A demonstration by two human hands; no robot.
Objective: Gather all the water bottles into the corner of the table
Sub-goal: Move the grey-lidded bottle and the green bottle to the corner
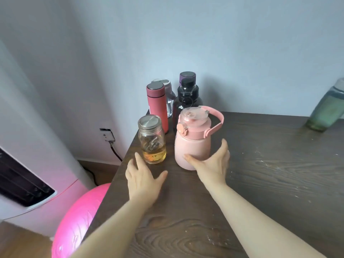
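6 upright bottles cluster at the table's corner; 1 green bottle stands apart.

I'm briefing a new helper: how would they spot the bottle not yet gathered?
Follow the dark wooden table to its far right edge, away from the corner cluster. The green-tinted bottle stands alone there, the only green one.

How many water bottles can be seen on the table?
7. Six stand at the far left corner: glass jar bottle, pink handled jug, red steel flask, clear bottle, dark bottle, purple-capped bottle. A green bottle stands far right.
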